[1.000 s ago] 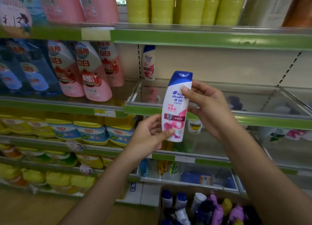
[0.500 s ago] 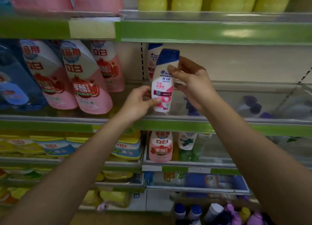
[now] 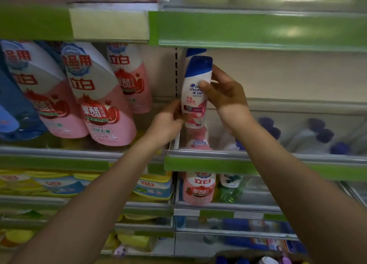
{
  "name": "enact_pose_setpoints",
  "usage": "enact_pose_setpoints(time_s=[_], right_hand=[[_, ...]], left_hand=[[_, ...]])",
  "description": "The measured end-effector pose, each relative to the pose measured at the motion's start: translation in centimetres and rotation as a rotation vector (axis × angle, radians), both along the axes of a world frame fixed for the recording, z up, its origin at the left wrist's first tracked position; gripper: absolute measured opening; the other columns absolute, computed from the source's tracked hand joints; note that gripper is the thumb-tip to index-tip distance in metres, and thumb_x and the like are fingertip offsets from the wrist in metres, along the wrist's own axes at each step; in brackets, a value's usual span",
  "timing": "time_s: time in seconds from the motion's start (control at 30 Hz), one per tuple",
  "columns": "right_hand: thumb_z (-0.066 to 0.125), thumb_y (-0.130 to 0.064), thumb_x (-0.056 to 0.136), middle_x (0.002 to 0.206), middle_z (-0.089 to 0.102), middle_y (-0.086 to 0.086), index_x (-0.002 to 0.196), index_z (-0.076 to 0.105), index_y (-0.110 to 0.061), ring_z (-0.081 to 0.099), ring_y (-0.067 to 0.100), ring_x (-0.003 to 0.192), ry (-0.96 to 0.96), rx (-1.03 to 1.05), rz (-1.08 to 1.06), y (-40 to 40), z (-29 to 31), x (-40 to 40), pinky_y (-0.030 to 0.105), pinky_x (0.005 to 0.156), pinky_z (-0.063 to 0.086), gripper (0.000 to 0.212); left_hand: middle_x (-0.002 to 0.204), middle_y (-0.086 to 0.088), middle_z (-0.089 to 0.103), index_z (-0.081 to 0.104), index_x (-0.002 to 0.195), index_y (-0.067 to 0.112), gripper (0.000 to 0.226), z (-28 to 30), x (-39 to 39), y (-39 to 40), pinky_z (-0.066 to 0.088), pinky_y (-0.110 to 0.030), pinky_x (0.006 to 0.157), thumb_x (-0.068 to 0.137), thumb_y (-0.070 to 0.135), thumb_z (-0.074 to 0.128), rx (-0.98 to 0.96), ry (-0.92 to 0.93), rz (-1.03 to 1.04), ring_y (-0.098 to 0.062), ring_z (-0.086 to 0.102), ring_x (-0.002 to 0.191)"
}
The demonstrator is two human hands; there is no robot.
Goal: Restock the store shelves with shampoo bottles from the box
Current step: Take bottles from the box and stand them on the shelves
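The shelf (image 3: pixel 258 165), fronted by a clear lip and walled on its left by a clear divider, stood nearly bare beside the large pink detergent pouches (image 3: pixel 99 97), with one matching bottle (image 3: pixel 195 52) upright at the back corner. The shampoo bottle (image 3: pixel 196 91) hung upright over that left end, not yet set down; it looked a light, stiff, smooth plastic thing, best taken round its waist. The right hand (image 3: pixel 224 91) wrapped its upper body, thumb across the label, while the left hand (image 3: pixel 168 121) pinched its lower edge.

Glossy plastic shampoo bottle (image 3: pixel 195 97) — clear-plastic shelf front (image 3: pixel 278 156)
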State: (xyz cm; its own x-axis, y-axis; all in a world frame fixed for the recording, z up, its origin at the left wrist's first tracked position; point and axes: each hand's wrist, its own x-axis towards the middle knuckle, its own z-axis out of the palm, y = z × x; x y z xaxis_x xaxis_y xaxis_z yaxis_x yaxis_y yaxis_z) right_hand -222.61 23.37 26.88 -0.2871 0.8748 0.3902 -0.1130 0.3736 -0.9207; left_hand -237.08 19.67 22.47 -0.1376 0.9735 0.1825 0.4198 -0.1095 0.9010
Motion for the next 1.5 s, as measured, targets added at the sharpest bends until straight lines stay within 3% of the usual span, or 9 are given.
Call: enact_pose_setpoints(time_s=[0.1, 0.23, 0.37, 0.47, 0.7, 1.0, 1.23, 1.5], right_hand=[[0.059, -0.006, 0.093, 0.11, 0.069, 0.01, 0.132, 0.053, -0.009, 0.068, 0.022, 0.098, 0.019, -0.008, -0.016, 1.0, 0.0, -0.3, 0.033, 0.081, 0.058, 0.039], [0.059, -0.009, 0.094, 0.105, 0.07, 0.003, 0.132, 0.054, -0.014, 0.069, 0.014, 0.095, 0.025, -0.015, -0.025, 2.6, -0.3, -0.8, 0.027, 0.076, 0.057, 0.039], [0.061, -0.012, 0.093, 0.119, 0.065, 0.013, 0.134, 0.052, -0.015, 0.066, 0.022, 0.105, 0.06, -0.013, -0.034, 4.0, -0.9, -1.3, 0.026, 0.077, 0.057, 0.042], [0.063, -0.014, 0.092, 0.13, 0.055, 0.016, 0.136, 0.052, -0.01, 0.063, 0.027, 0.111, 0.056, 0.028, -0.057, 5.0, -1.3, -1.5, 0.034, 0.084, 0.058, 0.045], [0.065, -0.018, 0.091, 0.126, 0.052, 0.022, 0.136, 0.052, -0.006, 0.062, 0.03, 0.111, 0.055, 0.061, -0.082, 7.1, -2.0, -2.0, 0.044, 0.09, 0.056, 0.049], [0.065, -0.024, 0.091, 0.125, 0.054, 0.013, 0.137, 0.052, -0.013, 0.062, 0.024, 0.111, 0.007, 0.06, -0.132, 8.4, -1.8, -2.4, 0.039, 0.088, 0.058, 0.048], [0.064, -0.028, 0.092, 0.127, 0.059, 0.009, 0.135, 0.052, -0.021, 0.064, 0.019, 0.11, -0.042, 0.06, -0.127, 8.4, -1.4, -2.2, 0.035, 0.087, 0.058, 0.046], [0.063, -0.023, 0.093, 0.124, 0.06, 0.012, 0.137, 0.051, -0.012, 0.067, 0.019, 0.106, -0.055, 0.041, -0.107, 8.0, -1.0, -1.8, 0.035, 0.088, 0.058, 0.047]], left_hand=[[0.108, -0.005, 0.068, 0.059, 0.109, 0.012, 0.022, -0.2, -0.3, 1.7, 0.053, -0.037, 0.089, 0.088, 0.011, 0.064, 0.005, -0.001, -0.006, -0.018, 0.065, 0.1], [0.1, 0.001, 0.069, 0.061, 0.11, 0.01, 0.024, -0.2, -0.3, 3.6, 0.053, -0.016, 0.076, 0.087, 0.011, 0.065, 0.013, -0.047, -0.042, -0.01, 0.066, 0.089], [0.092, 0.007, 0.065, 0.059, 0.103, 0.015, 0.022, -0.2, -0.6, 4.4, 0.051, -0.01, 0.069, 0.085, 0.005, 0.065, 0.052, -0.123, -0.052, -0.001, 0.062, 0.081], [0.091, 0.011, 0.064, 0.058, 0.097, 0.023, 0.023, -0.3, -0.8, 5.0, 0.049, -0.013, 0.074, 0.085, 0.005, 0.065, 0.083, -0.099, -0.062, -0.002, 0.062, 0.084], [0.096, 0.012, 0.065, 0.057, 0.105, 0.027, 0.024, -0.7, -1.4, 6.4, 0.047, -0.023, 0.087, 0.088, 0.01, 0.062, 0.089, -0.065, -0.048, -0.008, 0.063, 0.095], [0.109, 0.004, 0.066, 0.056, 0.118, 0.018, 0.028, -1.2, -2.0, 7.7, 0.047, -0.014, 0.08, 0.091, 0.014, 0.06, 0.123, -0.064, -0.084, -0.002, 0.061, 0.098], [0.111, 0.0, 0.066, 0.056, 0.116, 0.017, 0.027, -1.4, -1.9, 8.1, 0.049, -0.02, 0.084, 0.09, 0.013, 0.061, 0.125, -0.071, -0.079, -0.009, 0.063, 0.101], [0.111, -0.001, 0.067, 0.058, 0.117, 0.016, 0.028, -1.0, -1.6, 7.6, 0.051, -0.025, 0.086, 0.09, 0.014, 0.061, 0.083, -0.073, -0.043, -0.012, 0.064, 0.101]])
